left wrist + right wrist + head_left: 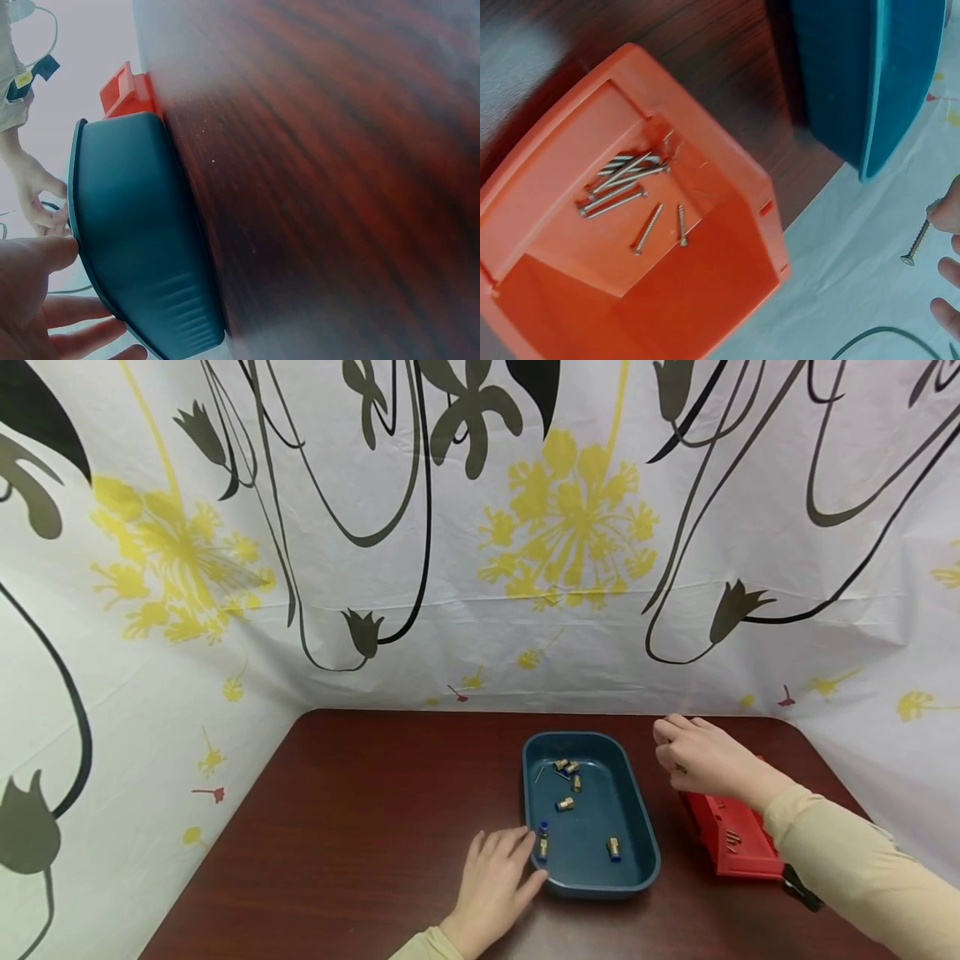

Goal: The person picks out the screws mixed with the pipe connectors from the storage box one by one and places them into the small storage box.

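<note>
Right hand (705,756) pinches a slim metal screw (917,241) above the red plastic box (731,835), frame right; our relaxed left hand (495,881) steadies the oval blue tray (645,852). Next, we judge, carrying it traywards.

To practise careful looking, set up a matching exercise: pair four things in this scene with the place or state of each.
Things:
1. screw
2. brass fittings
3. left hand
4. loose screws

Places or states:
A. lying in the red box
B. resting against the blue tray
C. pinched by the right hand
D. scattered inside the blue tray

Pairs: 1-C, 2-D, 3-B, 4-A
</note>
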`<action>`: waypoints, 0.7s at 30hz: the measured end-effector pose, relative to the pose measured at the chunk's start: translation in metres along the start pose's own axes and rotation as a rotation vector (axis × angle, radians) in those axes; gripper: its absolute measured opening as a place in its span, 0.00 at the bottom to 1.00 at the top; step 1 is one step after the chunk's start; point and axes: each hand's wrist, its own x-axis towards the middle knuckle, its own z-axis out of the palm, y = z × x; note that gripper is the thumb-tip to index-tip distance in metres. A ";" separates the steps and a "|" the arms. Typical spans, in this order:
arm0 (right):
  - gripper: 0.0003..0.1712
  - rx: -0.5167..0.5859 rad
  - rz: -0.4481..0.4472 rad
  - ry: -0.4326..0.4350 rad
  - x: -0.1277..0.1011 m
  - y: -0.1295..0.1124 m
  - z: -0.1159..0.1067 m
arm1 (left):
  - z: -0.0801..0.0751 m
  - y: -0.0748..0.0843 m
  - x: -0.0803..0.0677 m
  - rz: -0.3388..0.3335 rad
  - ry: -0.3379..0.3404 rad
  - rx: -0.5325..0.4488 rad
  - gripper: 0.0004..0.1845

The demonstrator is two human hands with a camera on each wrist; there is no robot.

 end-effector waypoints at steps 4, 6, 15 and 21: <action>0.19 -0.014 0.023 -0.009 -0.007 0.004 -0.001 | 0.000 0.000 0.000 -0.008 -0.012 -0.001 0.22; 0.19 -0.020 0.027 -0.010 -0.010 0.006 -0.002 | 0.000 0.000 0.000 -0.007 -0.011 -0.001 0.23; 0.17 -0.040 0.058 -0.015 -0.025 0.015 -0.006 | 0.000 0.000 0.000 -0.010 -0.015 0.003 0.23; 0.19 -0.047 0.064 -0.003 -0.037 0.020 -0.003 | 0.000 0.000 0.000 -0.015 -0.028 -0.001 0.23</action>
